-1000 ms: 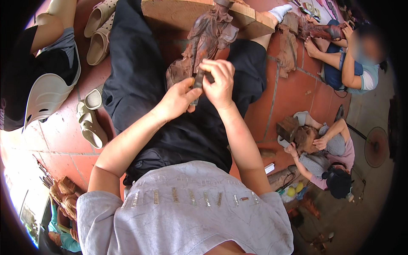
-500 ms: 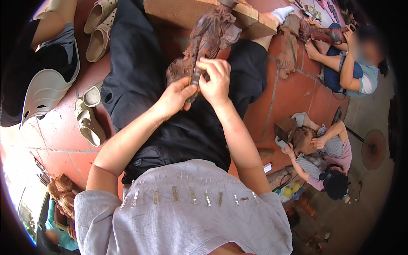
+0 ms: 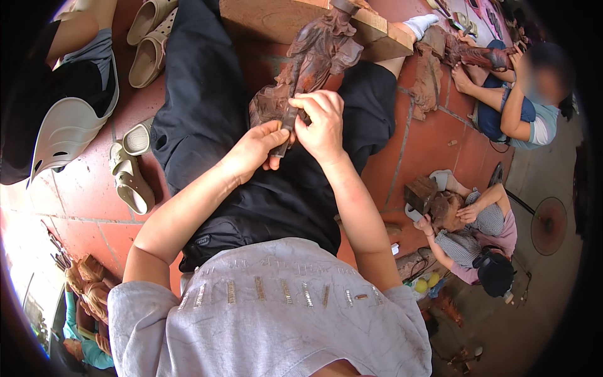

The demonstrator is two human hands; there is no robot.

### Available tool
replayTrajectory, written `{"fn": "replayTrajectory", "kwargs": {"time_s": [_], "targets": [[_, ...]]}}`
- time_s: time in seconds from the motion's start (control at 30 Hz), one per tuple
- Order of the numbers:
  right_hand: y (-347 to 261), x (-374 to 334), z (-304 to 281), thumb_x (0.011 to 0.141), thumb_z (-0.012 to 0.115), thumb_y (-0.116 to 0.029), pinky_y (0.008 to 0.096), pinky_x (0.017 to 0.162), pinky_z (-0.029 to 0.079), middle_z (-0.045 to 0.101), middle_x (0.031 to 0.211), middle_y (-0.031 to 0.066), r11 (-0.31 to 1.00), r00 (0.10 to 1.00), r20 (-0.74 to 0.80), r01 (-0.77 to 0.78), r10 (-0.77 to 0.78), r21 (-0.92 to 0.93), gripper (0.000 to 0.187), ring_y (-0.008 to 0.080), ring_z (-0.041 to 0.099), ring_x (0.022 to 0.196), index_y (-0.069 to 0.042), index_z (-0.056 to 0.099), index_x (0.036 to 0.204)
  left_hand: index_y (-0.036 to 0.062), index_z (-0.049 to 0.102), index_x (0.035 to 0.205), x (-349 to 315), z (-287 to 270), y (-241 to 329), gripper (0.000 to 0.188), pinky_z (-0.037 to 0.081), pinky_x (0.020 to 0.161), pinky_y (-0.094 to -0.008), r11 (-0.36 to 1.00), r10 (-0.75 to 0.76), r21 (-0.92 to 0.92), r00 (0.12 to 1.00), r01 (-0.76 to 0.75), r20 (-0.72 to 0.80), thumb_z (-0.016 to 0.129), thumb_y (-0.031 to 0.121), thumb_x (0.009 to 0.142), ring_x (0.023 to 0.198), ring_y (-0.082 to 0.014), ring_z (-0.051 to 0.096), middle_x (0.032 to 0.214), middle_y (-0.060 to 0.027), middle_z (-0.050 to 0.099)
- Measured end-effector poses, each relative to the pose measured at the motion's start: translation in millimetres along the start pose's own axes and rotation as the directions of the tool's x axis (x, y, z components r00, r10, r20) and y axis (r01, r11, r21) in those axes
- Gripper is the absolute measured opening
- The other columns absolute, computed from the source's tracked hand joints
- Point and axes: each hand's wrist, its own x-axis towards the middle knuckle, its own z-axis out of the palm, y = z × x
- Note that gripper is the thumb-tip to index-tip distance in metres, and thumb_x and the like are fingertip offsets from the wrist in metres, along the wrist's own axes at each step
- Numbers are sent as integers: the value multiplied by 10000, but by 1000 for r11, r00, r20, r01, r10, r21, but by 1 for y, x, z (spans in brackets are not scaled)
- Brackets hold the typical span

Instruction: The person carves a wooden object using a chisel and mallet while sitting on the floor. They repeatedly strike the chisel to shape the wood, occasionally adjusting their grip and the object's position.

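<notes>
1. Left hand (image 3: 259, 143) first: it is closed narrowly round the tool (image 3: 289, 117), thumb laid along it, with the tool's lower end left poking out below. By that low grip, it would seem, the angle is kept under control.

2. Right hand (image 3: 323, 122) now, just above and beside: its fingers are bent over the tool higher up. The hold is shared, then, and with two grips spaced along the shaft, twisting is probably kept down.

3. On to the tool itself: dark, narrow, pointed away from the body. Its upper part is laid over the carving (image 3: 320, 53); whether wood is touched at the tip cannot be told from here.

4. And the carving: reddish-brown, cut in deep folds, it is tilted between the legs (image 3: 198, 94), straight ahead of the hands. It seems to be placed there so that both forearms can be kept low and close.

5. Beyond it, a pale block (image 3: 270, 16) is overlapped by the carving's narrow end. A brace might be given there, though contact cannot be confirmed.

6. Off to the right, a second carving (image 3: 480, 56) is held by a seated co-worker (image 3: 521, 119).
</notes>
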Motion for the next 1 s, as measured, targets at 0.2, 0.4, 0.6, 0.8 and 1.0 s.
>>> {"fn": "replayTrajectory", "kwargs": {"time_s": [0.2, 0.4, 0.6, 0.8, 1.0], "targets": [[8, 2, 11, 642, 710, 1, 416, 935, 429, 680, 1020, 14, 1000, 996, -90, -12, 15, 28, 315, 262, 582, 978, -117, 701, 934, 107, 610, 1019, 11, 0, -3, 218, 366, 460, -177, 999, 51, 6, 999, -51, -15, 486, 282, 1054, 492, -33, 502, 674, 53, 552], [-2, 9, -4, 665, 725, 3, 376, 899, 448, 705, 1011, 25, 1000, 999, -40, 14, -13, 7, 280, 252, 613, 941, -107, 712, 922, 103, 603, 1006, 0, 0, 6, 230, 369, 465, -176, 997, 51, 60, 999, -50, -7, 480, 292, 1057, 492, -33, 499, 629, 53, 529], [3, 1, 10, 671, 717, 24, 381, 901, 453, 710, 1035, 33, 999, 997, -72, -39, 39, 9, 284, 259, 619, 957, -101, 697, 925, 112, 606, 1001, 12, -1, -5, 232, 365, 452, -174, 999, 21, 32, 1000, -20, -20, 486, 302, 1059, 500, -30, 513, 685, 56, 555], [-1, 13, -6, 672, 723, -25, 423, 938, 418, 698, 1032, 7, 999, 998, -58, -10, 13, 39, 275, 250, 593, 964, -115, 693, 930, 117, 607, 991, 3, -2, 13, 223, 356, 441, -181, 999, 42, 5, 999, -42, 11, 477, 282, 1064, 465, -35, 491, 611, 49, 533], [2, 1, 5, 669, 712, -11, 414, 934, 428, 700, 1013, 13, 998, 998, -45, -43, 45, 49, 262, 256, 595, 964, -108, 702, 912, 127, 605, 996, 6, 0, 1, 231, 356, 452, -195, 988, -68, -134, 997, 72, 30, 472, 302, 1064, 476, -65, 501, 601, 41, 525]]}}
